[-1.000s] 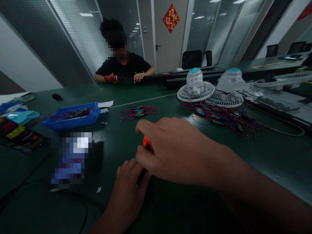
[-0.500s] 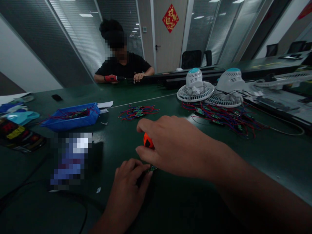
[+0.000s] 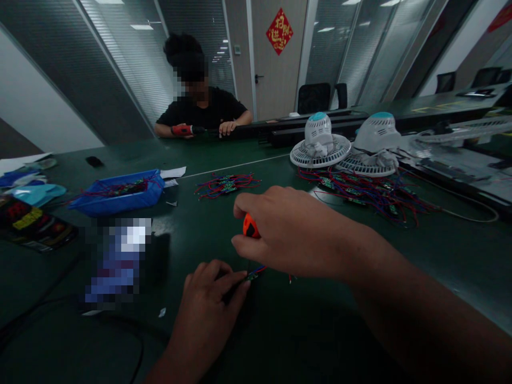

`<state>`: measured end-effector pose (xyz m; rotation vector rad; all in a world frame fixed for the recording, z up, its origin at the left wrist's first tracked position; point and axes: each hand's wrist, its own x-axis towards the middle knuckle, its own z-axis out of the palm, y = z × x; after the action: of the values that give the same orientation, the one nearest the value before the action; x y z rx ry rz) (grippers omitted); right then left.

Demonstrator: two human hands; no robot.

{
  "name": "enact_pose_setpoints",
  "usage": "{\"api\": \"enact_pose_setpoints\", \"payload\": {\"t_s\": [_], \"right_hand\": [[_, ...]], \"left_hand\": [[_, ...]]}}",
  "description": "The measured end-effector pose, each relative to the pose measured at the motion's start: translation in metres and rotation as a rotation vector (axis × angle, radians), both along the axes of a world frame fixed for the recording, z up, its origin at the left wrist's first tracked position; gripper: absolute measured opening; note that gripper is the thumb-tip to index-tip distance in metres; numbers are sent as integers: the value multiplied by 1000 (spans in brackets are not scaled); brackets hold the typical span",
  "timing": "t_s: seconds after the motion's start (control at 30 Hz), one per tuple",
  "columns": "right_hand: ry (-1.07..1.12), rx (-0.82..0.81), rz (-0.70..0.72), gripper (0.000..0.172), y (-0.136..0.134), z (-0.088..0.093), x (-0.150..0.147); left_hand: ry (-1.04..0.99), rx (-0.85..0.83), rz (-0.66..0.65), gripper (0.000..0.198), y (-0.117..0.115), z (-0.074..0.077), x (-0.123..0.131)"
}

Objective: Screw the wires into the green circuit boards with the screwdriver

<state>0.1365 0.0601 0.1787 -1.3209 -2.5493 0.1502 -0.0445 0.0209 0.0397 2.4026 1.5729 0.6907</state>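
Note:
My left hand pinches a small green circuit board against the dark green table, with red and blue wires trailing from it to the right. Above the board, my right hand is wrapped round the orange and black handle of a screwdriver. Its thin shaft points down at the board; whether the tip touches it I cannot tell. Part of the wires lies hidden under my right hand. Beyond the hands rests a small bunch of wired circuit boards.
A blue tray of wired boards stands at left, near a dark can. At right lie a larger pile of wired boards and two white fans. Across the table, a person holds a red-and-black tool.
My right hand and the screwdriver have shifted slightly right, showing more of the shaft and wires. My left hand stays nearly in place on the board.

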Motion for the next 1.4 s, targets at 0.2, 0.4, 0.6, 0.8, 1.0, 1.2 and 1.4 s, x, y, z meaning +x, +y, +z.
{"api": "enact_pose_setpoints", "payload": {"t_s": [0.2, 0.4, 0.6, 0.8, 1.0, 1.2, 1.4], "right_hand": [[21, -29, 0, 26, 5, -2, 2], [9, -37, -33, 29, 14, -5, 6], [4, -93, -71, 29, 23, -7, 9], [20, -105, -76, 33, 33, -13, 11], [89, -211, -103, 32, 44, -19, 16], [214, -456, -147, 31, 63, -37, 21], [407, -546, -167, 34, 72, -44, 24]], "left_hand": [[17, -36, 19, 18, 0, 2, 1], [14, -30, 11, 18, 1, 3, 0], [-3, -35, -3, 20, 1, 2, -2], [-21, -28, 3, 20, 2, 2, -1], [-13, -33, -3, 20, 2, 1, -1], [-6, -64, 17, 18, 1, 2, -1], [-13, -73, 4, 20, 0, 1, 0]]}}
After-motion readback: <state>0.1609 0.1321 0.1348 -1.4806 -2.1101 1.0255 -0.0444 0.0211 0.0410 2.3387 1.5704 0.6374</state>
